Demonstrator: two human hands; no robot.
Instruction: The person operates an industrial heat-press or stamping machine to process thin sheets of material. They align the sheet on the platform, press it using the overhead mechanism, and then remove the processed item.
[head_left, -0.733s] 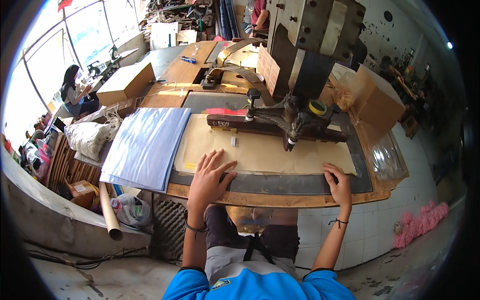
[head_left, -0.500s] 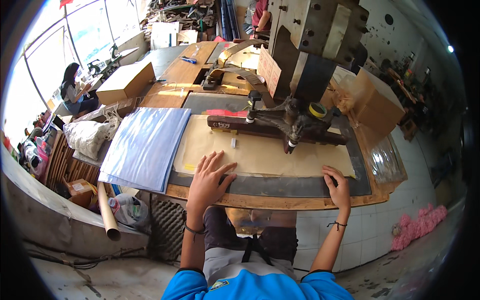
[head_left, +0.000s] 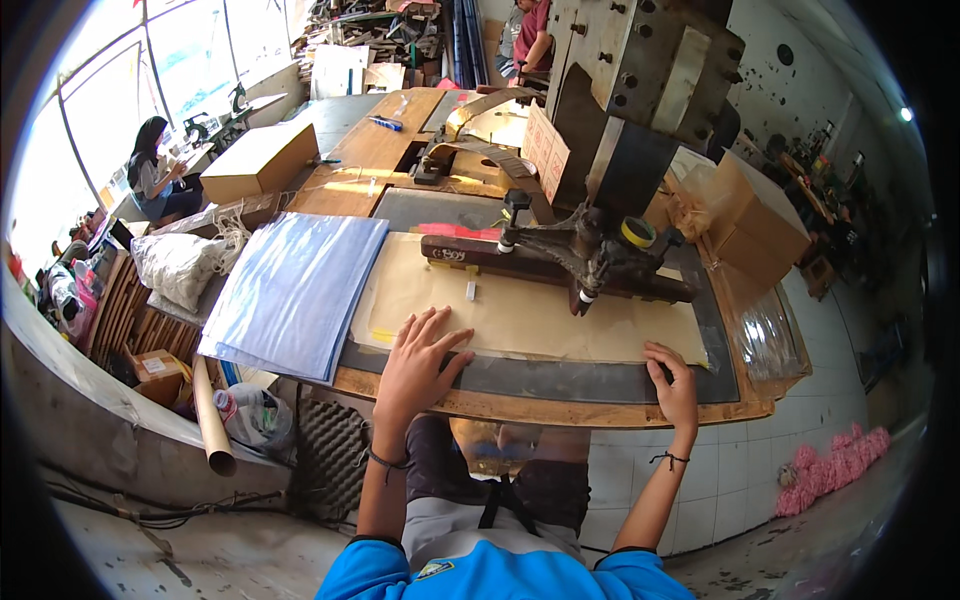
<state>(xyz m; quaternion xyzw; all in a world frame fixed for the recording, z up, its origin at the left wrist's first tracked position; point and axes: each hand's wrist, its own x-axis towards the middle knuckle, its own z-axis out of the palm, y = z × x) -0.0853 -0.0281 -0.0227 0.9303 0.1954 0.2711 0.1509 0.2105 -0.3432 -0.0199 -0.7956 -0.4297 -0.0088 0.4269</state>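
Observation:
A long tan paper sheet [head_left: 560,325] lies on a dark mat [head_left: 560,380] on the wooden worktable, with yellow tape bits near its corners. My left hand [head_left: 415,365] rests on its near left part, palm down and fingers spread. At its near right corner, my right hand [head_left: 676,385] touches the edge with bent fingers, thumb apart from the forefinger. Neither hand grasps anything. Just above the sheet's far side sits the dark metal bar [head_left: 470,257] of a heavy press [head_left: 640,85]. A roll of yellow tape [head_left: 638,233] rests on the press fitting.
Left of the paper lies a stack of bluish clear plastic sheets [head_left: 290,295]. Cardboard boxes stand at left [head_left: 258,165] and right [head_left: 755,220]. A blue cutter [head_left: 385,123] lies farther back. One person sits by the windows; another stands behind the press.
The view has shifted slightly. Both hands stay in nearly the same places on the paper, and the press bar shows no clear movement.

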